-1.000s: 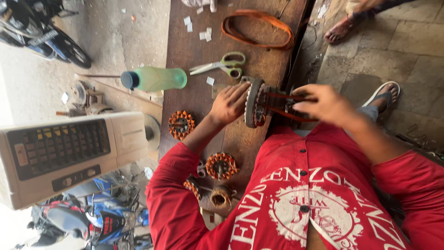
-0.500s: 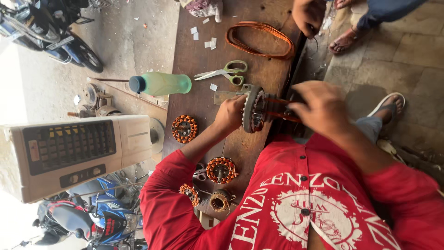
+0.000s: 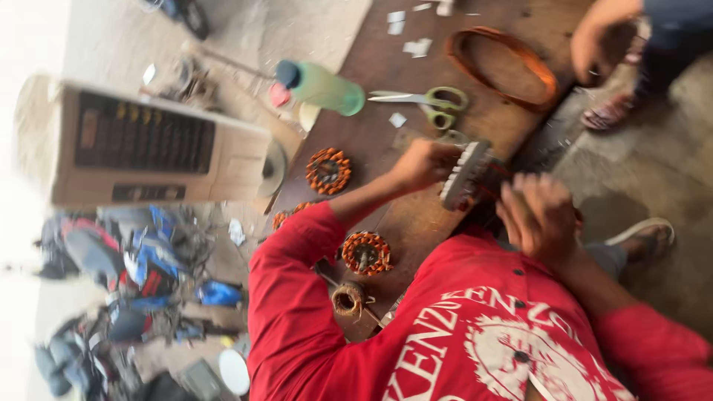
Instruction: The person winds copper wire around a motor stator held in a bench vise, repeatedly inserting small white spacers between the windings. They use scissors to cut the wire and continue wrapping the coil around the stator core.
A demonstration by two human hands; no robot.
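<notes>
Green plastic bottle (image 3: 323,89): lying on its side, dark cap, at the bench's (image 3: 386,178) left edge. Beige boxy appliance (image 3: 148,145): left of the bench, with a dark rectangular grille panel (image 3: 145,139) on its face.

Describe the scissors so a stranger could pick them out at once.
On the brown wooden board, look between the green bottle and the orange wire loop. The scissors lie flat there, shut, blades toward the bottle. Their green handles set them apart from the copper-wound coils nearby.

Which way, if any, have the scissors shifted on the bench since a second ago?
No. The scissors lie as before, blades pointing at the green bottle close beside them; only the camera view has swung.
</notes>
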